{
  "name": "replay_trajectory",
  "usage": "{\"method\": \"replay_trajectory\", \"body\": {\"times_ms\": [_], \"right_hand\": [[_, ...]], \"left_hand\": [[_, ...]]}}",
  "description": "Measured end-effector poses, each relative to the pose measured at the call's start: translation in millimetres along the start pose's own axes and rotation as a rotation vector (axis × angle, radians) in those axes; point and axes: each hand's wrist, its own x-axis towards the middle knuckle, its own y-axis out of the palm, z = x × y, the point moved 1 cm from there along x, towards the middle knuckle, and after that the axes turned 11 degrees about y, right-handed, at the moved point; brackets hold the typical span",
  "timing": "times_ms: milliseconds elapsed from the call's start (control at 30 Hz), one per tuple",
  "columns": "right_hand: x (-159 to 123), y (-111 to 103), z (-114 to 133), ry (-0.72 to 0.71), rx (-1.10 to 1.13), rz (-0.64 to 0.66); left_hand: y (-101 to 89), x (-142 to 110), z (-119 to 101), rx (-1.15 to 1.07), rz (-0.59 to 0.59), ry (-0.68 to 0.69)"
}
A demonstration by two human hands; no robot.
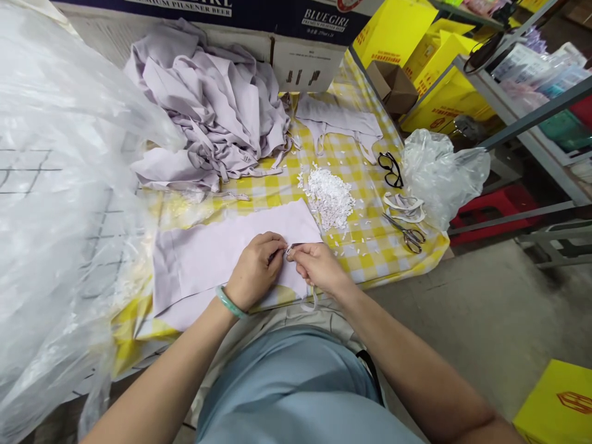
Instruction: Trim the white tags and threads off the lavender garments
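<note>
A pale lilac garment (222,243) lies spread flat on the table in front of me, shaped like a wide band with thin straps. My left hand (259,268), with a green bangle on its wrist, is closed in a pinch at the garment's near edge. Fingertip to fingertip with it, my right hand (317,265) pinches a thin part of a strap. A small pale piece shows between the fingertips, too small to make out. Below my right hand a loop of the strap (312,301) hangs over the table's front edge.
A heap of small white pieces (330,198) lies behind the garment. Scissors (407,234), glasses (391,169) and white straps (404,206) are at the right. A pile of lilac garments (217,98) is at the back. Plastic sheeting (60,203) covers the left side.
</note>
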Motion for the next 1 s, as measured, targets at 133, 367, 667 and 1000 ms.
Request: {"method": "replay_trajectory", "body": {"times_ms": [133, 367, 667, 1000], "right_hand": [[0.6, -3.5, -0.7, 0.017, 0.092, -0.009], [-3.4, -7.0, -2.7, 0.007, 0.100, 0.046], [-67.7, -28.3, -61.2, -0.104, -0.005, 0.000], [-76.7, -21.0, -115.0, -0.439, -0.109, -0.280]], "left_hand": [[-1.8, -0.2, -0.7, 0.010, 0.008, 0.016], [-11.5, 16.0, 1.6, 0.049, 0.043, 0.052], [14.5, 27.4, 8.5, 0.441, 0.354, 0.087], [7.7, 30.0, 9.3, 0.440, 0.436, 0.073]]}}
